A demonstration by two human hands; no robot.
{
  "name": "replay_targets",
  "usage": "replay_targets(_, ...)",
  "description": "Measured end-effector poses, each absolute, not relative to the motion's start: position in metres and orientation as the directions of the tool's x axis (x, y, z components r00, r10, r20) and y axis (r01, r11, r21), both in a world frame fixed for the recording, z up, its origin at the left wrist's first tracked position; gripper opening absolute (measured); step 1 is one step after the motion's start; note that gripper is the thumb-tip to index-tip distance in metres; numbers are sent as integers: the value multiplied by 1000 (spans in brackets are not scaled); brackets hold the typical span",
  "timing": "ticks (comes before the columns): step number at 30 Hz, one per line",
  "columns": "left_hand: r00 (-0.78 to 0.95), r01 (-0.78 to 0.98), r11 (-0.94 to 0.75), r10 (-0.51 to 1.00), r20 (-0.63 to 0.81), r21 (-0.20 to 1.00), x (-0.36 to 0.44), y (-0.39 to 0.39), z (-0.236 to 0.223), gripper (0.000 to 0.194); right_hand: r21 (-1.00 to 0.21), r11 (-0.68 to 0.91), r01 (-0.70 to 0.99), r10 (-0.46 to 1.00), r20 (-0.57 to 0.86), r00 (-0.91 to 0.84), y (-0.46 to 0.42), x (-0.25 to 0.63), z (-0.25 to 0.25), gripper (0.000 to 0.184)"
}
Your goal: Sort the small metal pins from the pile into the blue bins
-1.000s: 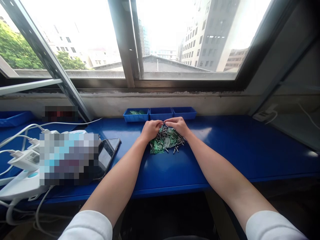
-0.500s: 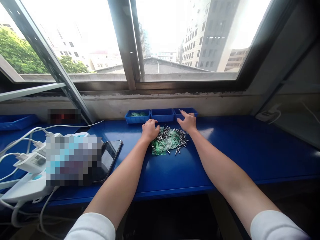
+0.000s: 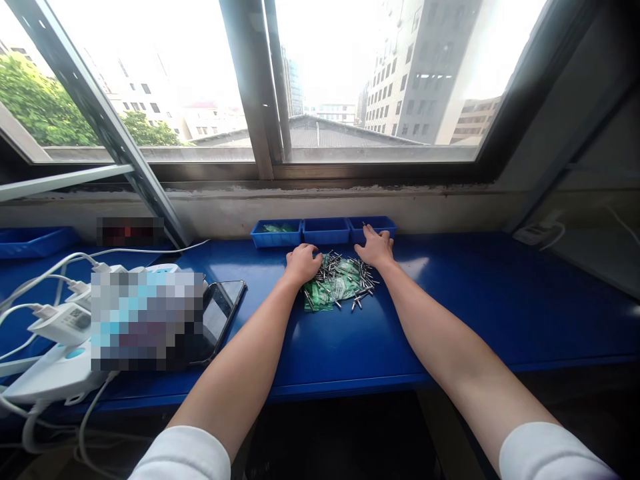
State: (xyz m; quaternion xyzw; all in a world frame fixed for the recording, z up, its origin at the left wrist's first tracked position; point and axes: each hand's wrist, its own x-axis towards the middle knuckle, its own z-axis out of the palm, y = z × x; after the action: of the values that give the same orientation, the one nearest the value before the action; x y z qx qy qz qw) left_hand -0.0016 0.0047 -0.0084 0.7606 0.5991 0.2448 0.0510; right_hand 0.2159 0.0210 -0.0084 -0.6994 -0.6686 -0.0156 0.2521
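RH point(image 3: 376, 250) at R bin point(image 3: 356, 234); L-bin point(image 3: 277, 240): grn pkts point(image 3: 279, 228)

Blown-out window point(image 3: 340, 60), tabletop point(image 3: 480, 287) glare; shadow beneath

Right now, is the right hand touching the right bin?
Cannot tell. The head view shows the right hand overlapping the right bin's front wall, but not whether it touches or hovers.

A dark phone point(image 3: 231, 298) lies near a white power strip point(image 3: 50, 379) — plugs point(image 3: 60, 325) and white cables point(image 3: 28, 427) (several, loosely looped) crowd it. Beyond a slanting metal post point(image 3: 103, 103), a wide window point(image 3: 254, 93) shows green trees point(image 3: 47, 107) and, farther right, a tall building point(image 3: 420, 80).
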Motion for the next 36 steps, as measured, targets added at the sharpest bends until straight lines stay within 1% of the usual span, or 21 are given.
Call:
replay_targets(4, 189, 882, -295, 935, 299, 367, -3, 7, -11, 38, -354, 35, 935, 916, 385, 111, 21, 216, -12, 68)
replay_targets(6, 196, 883, -295, 939, 284, 364, -3, 8, -11, 41, -376, 45, 925, 898, 421, 127, 19, 214, -11, 64)
replay_targets(8, 200, 885, -292, 942, 270, 362, -3, 8, -11, 44, -411, 86, 908, 872, 471, 131, 16, 210, -9, 55)
replay_targets(10, 204, 886, -290, 944, 259, 362, -3, 7, -12, 45, -444, 150, 884, 870, 483, 95, 13, 204, -6, 43)
replay_targets(12, 204, 884, -293, 943, 262, 365, -2, 6, -12, 45, -451, 216, 866, 899, 439, 4, 9, 197, -5, 35)
replay_targets(13, 203, 883, -294, 942, 266, 366, -2, 5, -12, 45, -441, 243, 864, 913, 405, -50, 7, 193, -4, 34)
replay_targets(15, 198, 882, -292, 942, 272, 370, -1, 3, -13, 42, -407, 277, 870, 931, 340, -137, 5, 185, -5, 39)
replay_targets(17, 191, 882, -287, 943, 273, 373, -1, 2, -13, 39, -381, 286, 879, 941, 284, -183, 3, 179, -6, 43)
replay_targets(19, 188, 881, -285, 943, 275, 377, -1, 2, -12, 37, -385, 290, 876, 947, 250, -203, 1, 175, -7, 41)
replay_targets(25, 192, 880, -294, 938, 288, 374, 0, 2, -13, 34, -497, 338, 799, 932, 293, -212, 1, 173, -9, 26)
replay_targets(36, 208, 874, -313, 932, 296, 372, -1, 2, -13, 36, -657, 363, 660, 924, 343, -167, 1, 176, -6, 12)
